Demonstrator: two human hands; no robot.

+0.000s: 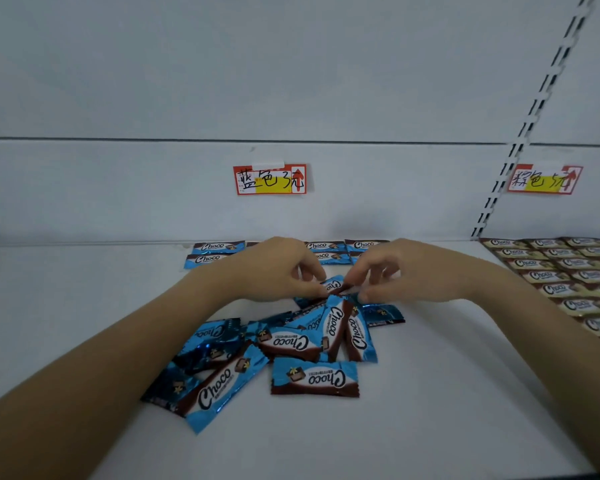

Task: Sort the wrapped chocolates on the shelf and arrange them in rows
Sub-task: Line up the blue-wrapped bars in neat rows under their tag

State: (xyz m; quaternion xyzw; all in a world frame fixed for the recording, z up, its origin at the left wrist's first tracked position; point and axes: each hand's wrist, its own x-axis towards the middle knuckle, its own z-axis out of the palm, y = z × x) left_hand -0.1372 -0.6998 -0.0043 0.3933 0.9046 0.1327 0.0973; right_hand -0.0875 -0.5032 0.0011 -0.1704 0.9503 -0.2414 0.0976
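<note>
On the white shelf (447,382) both hands meet just past a loose heap of blue chocolates (288,341), whose wrappers lie crossed over one another at all angles, some face up with "Choco" readable and some turned round. The left hand (278,268) reaches in from the left with its fingers curled, and its grip is closed on one end of a single blue chocolate (335,285) that sits at the far edge of the heap. The right hand (395,268) comes in from the right with fingers curled the same way, and its grip pinches the wrapper at the other end, though whether that is the same piece or the one just under it is hard to tell. Behind the hands, against the back panel (118,188), the sorted blue chocolates (219,247) lie flat in two short rows, partly hidden by the knuckles. Well apart at the right edge, the gold chocolates (561,275) fill neat rows running toward the camera. A red and yellow price label (270,179) with handwritten characters is stuck on the panel above the blue rows, a second label (544,179) above the gold ones, and a slotted upright (534,116) runs between them.
</note>
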